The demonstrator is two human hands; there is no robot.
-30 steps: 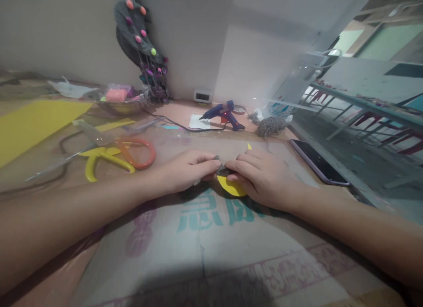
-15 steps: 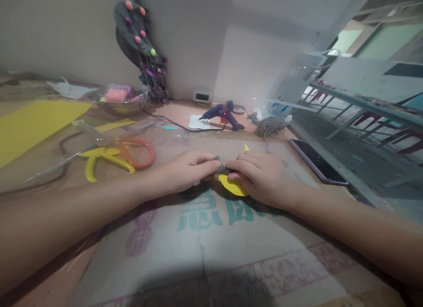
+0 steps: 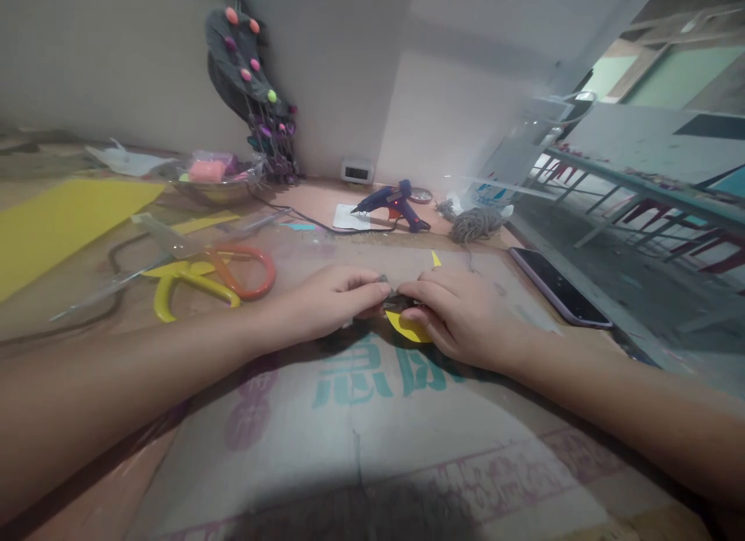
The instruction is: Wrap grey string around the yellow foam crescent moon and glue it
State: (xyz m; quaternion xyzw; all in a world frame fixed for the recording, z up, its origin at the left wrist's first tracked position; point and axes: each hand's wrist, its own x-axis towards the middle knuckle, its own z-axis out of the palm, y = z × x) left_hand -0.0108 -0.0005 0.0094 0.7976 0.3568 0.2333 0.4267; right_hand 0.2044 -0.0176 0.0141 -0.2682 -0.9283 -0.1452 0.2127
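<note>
Thumb and fingers of my left hand [image 3: 349, 294] are pinched together on one end of a small dark grey piece [image 3: 398, 301], perhaps yarn or cloth; its kind is hard to make out. The other end is between the thumb and curled fingers of my right hand [image 3: 457, 310]. A rounded yellow paper cutout [image 3: 409, 328] shows below the grey piece, partly covered by my right thumb and palm. Both hands rest low over printed cardboard [image 3: 361, 417]. A thin yellow paper tip [image 3: 436, 258] pokes out just beyond my right knuckles.
Scissors with orange and yellow handles [image 3: 247, 273] lie left, near a yellow sheet [image 3: 64, 223]. A blue hot glue gun [image 3: 389, 202], grey yarn [image 3: 474, 225] and a small digital clock [image 3: 357, 171] sit behind. A phone [image 3: 559, 286] lies right, by the table edge.
My right fingers have shifted slightly over the grey piece, and less of the yellow cutout shows. The whole view has moved very slightly.
</note>
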